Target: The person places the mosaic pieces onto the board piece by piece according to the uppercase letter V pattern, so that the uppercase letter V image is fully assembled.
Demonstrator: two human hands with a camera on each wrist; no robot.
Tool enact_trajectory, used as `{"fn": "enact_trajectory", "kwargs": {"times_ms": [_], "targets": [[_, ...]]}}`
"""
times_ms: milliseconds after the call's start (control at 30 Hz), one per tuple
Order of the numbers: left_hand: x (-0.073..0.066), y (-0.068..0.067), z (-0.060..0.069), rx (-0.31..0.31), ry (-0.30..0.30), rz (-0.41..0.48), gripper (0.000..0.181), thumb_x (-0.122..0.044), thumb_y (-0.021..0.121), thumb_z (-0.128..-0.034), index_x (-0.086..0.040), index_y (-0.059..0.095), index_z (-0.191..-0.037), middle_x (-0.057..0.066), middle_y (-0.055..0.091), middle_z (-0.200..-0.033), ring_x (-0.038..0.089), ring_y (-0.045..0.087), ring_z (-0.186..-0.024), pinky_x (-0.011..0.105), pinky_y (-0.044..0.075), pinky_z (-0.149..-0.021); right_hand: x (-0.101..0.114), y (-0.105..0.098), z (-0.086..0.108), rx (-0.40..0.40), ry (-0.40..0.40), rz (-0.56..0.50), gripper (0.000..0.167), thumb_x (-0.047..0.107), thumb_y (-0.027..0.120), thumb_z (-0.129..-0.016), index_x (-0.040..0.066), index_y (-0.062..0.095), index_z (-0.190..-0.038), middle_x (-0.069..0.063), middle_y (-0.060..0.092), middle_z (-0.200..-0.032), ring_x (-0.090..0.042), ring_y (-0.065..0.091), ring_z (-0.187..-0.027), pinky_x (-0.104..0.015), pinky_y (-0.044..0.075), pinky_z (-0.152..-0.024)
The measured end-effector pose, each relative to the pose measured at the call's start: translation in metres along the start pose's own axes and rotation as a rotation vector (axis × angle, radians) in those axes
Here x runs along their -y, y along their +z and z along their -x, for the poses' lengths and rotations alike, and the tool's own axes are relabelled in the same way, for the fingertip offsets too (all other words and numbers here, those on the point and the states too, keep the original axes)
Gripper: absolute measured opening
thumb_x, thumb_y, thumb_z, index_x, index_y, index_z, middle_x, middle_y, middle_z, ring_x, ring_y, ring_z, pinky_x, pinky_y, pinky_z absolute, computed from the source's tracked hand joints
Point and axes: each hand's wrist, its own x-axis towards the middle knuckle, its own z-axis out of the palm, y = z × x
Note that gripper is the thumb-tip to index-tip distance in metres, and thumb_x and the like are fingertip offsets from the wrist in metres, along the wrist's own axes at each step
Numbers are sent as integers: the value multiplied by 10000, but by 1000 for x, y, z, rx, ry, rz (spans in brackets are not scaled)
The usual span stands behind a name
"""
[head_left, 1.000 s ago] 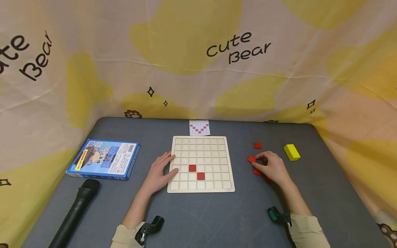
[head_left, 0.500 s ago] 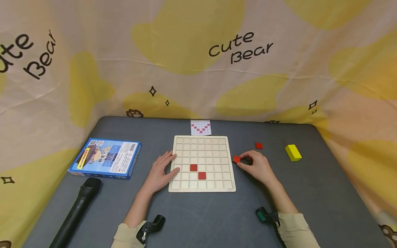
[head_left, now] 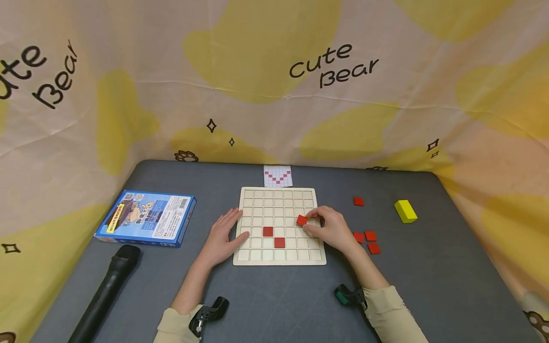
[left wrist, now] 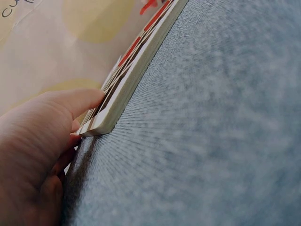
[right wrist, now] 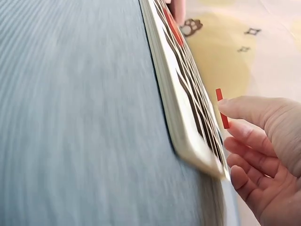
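Observation:
A pale gridded board (head_left: 279, 200) lies on the grey table, with two red tiles (head_left: 268, 231) set diagonally in its squares. My left hand (head_left: 220, 240) rests at the board's left side, fingers stretched out along the edge and thumb (left wrist: 89, 101) on the top face. Over the right part of the grid, my right hand (head_left: 334, 228) pinches a red square tile (head_left: 302, 220) between thumb and finger. In the right wrist view that held tile (right wrist: 222, 108) appears edge-on, raised off the board, while the other fingers curl loosely below.
Several loose red tiles (head_left: 373, 248) lie right of the board, near a yellow block (head_left: 405, 211). Behind the board is a small card (head_left: 278, 176) with a V of red squares. A blue box (head_left: 146, 218) and a black microphone (head_left: 105, 290) lie at left.
My right hand has carried a red tile leftward from the loose tiles to above the board, uncovering the tiles it had hidden. My left hand has stayed at the board's edge.

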Motion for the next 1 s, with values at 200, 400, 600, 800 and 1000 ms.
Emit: {"fn": "enact_trajectory", "kwargs": {"times_ms": [200, 400, 600, 800, 1000], "targets": [[-2, -1, 0, 50, -29, -40, 798, -358, 676, -885, 10, 330, -1503, 184, 313, -1549, 352, 224, -1447, 558, 126, -1140, 15, 16, -9, 12, -39, -24, 218, 229, 810, -796, 150, 720, -979, 5, 660, -966, -152, 523, -783, -301, 436, -690], [-3, -1, 1, 55, -40, -41, 818, -374, 673, -883, 18, 314, -1505, 187, 296, -1555, 351, 212, -1451, 550, 114, -1144, 33, 31, -20, 41, -55, -56, 222, 224, 803, -798, 138, 722, -986, -4, 664, -971, -154, 525, -767, -298, 432, -699], [-2, 1, 1, 59, -48, -56, 797, -386, 656, -900, 8, 319, -1506, 165, 300, -1557, 336, 208, -1455, 549, 118, -1145, 47, 49, -31, 86, -56, -81, 210, 220, 791, -808, 132, 719, -986, 7, 661, -978, -164, 551, -844, -303, 450, -758], [-3, 1, 1, 59, -45, -49, 765, -378, 643, -917, 2, 331, -1503, 166, 309, -1553, 328, 210, -1456, 541, 117, -1149, 57, 62, -39, 109, -84, -73, 206, 198, 788, -807, 117, 720, -984, 11, 661, -984, -163, 568, -932, -337, 462, -853], [-3, 0, 1, 47, -40, -52, 753, -370, 642, -919, 12, 343, -1495, 176, 320, -1547, 332, 225, -1450, 540, 127, -1147, 65, 69, -44, 116, -136, 13, 217, 236, 779, -815, 124, 726, -993, 6, 668, -1019, -194, 569, -981, -344, 460, -875]]}}
